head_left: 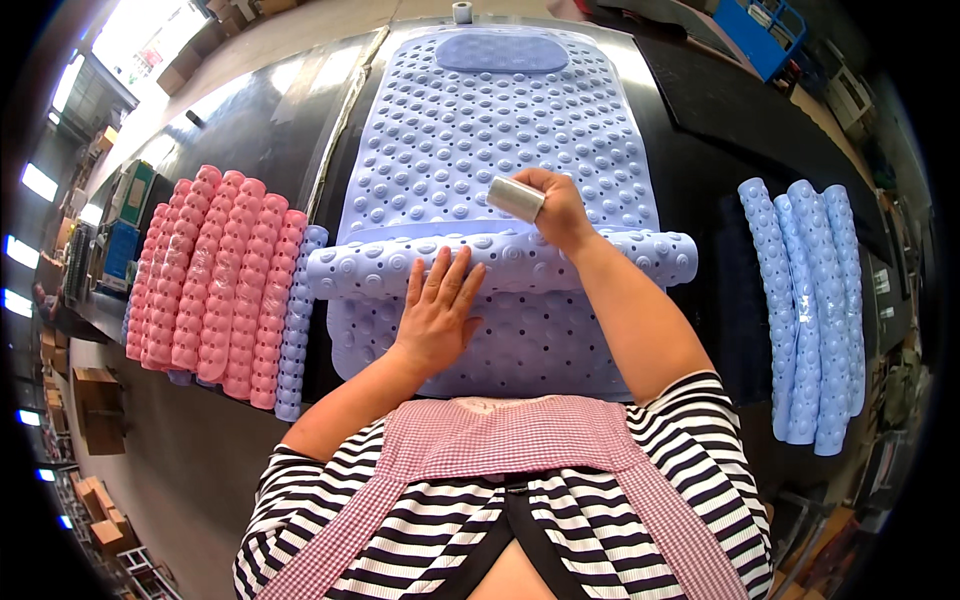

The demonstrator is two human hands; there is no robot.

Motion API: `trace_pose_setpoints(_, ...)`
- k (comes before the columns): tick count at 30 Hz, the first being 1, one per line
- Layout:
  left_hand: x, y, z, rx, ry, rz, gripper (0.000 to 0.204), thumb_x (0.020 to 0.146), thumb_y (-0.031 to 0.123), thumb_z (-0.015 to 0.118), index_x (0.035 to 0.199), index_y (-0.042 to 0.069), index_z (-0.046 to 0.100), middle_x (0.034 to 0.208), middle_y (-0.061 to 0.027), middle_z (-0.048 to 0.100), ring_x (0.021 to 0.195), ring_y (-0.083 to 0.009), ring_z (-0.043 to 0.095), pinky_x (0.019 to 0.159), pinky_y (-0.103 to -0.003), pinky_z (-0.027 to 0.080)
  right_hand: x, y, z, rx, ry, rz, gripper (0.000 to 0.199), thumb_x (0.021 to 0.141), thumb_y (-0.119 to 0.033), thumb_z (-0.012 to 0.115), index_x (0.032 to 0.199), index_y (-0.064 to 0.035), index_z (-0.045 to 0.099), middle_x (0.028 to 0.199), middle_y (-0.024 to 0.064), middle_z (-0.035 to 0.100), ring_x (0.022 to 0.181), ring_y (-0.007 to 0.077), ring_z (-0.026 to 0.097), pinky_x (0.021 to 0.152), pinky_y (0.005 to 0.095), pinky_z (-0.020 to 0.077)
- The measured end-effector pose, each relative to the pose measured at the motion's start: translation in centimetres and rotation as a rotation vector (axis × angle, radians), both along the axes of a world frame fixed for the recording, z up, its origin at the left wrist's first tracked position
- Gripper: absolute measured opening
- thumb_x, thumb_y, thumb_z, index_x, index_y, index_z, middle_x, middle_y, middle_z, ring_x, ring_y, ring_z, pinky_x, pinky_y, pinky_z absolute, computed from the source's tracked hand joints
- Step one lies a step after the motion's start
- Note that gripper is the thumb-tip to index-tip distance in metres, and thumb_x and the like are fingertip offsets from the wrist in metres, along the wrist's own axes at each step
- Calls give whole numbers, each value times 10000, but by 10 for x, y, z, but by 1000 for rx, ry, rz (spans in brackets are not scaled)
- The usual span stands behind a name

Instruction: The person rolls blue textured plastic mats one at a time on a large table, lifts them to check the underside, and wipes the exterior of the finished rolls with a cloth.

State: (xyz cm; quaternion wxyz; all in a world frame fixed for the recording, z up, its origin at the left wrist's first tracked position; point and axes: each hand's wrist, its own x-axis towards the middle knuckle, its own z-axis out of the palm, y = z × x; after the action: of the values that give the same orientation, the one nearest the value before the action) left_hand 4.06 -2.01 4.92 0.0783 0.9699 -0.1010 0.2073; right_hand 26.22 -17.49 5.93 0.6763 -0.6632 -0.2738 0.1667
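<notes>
A rolled-up light-blue bath mat (610, 262) with round bumps lies crosswise on the table in front of me. My left hand (437, 312) rests flat on it, fingers stretched out. Gripped in my right hand (566, 212), just above the roll's far side, is a small roll of clear film (515, 199). Beyond the rolled mat, a flat light-blue mat (500, 140) stretches to the far edge, with a smooth oval patch (500, 53) at its far end. A blue mat section (520, 345) lies flat on the near side; whether it belongs to a separate mat I cannot tell.
Several pink rolled mats (215, 290) stand side by side at left, with a blue roll (296, 330) beside them. More blue rolls (825, 300) lie at right on the black table (265, 110). A small tape roll (462, 13) stands at the far edge. Cardboard boxes (98, 410) stand at left.
</notes>
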Motion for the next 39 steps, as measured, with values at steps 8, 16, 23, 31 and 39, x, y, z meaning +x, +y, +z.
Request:
trace_pose_setpoints(8, 100, 42, 14, 32, 249, 15, 1146, 543, 414, 982, 1499, 81, 444, 1489, -147, 496, 1409, -346, 450, 1165, -543, 331, -32, -14, 14, -156, -589, 46, 261, 806, -112, 797, 1059, -53, 776, 997, 126, 780, 897, 235, 748, 830, 355, 574)
trace_pose_setpoints(16, 233, 108, 40, -274, 831, -129, 930, 617, 347, 967, 1422, 95, 576, 1370, -190, 592, 1263, -373, 589, 1060, -433, 498, -16, 3, -34, -217, -840, -88, 305, 804, -133, 789, 1108, -102, 770, 1220, 106, 750, 1257, 301, 658, 1155, 469, 423)
trace_pose_setpoints(23, 251, 92, 15, -192, 443, -5, 406, 905, 231, 684, 1296, 122, 667, 1286, -92, 670, 1262, -323, 590, 1121, -426, 431, 100, 57, -16, -123, -361, -178, 210, 931, -233, 649, 974, -76, 782, 792, 87, 722, 718, 164, 656, 669, 332, 499)
trace_pose_setpoints(31, 254, 108, -15, 91, -60, -38, 909, 744, 312, 868, 1524, 126, 441, 1505, -102, 512, 1423, -313, 444, 1216, -500, 274, 198, 91, -28, -26, -135, -56, 228, 1006, -64, 555, 1055, -25, 774, 941, 23, 748, 844, 75, 652, 755, 247, 505)
trace_pose_setpoints(39, 225, 98, 9, 10, 62, -14, 807, 707, 288, 889, 1431, 180, 548, 1383, -84, 613, 1252, -298, 588, 1100, -486, 390, 124, 37, 12, 40, 64, 165, 220, 937, -95, 632, 1097, -17, 762, 921, -11, 703, 840, 68, 626, 760, 253, 504)
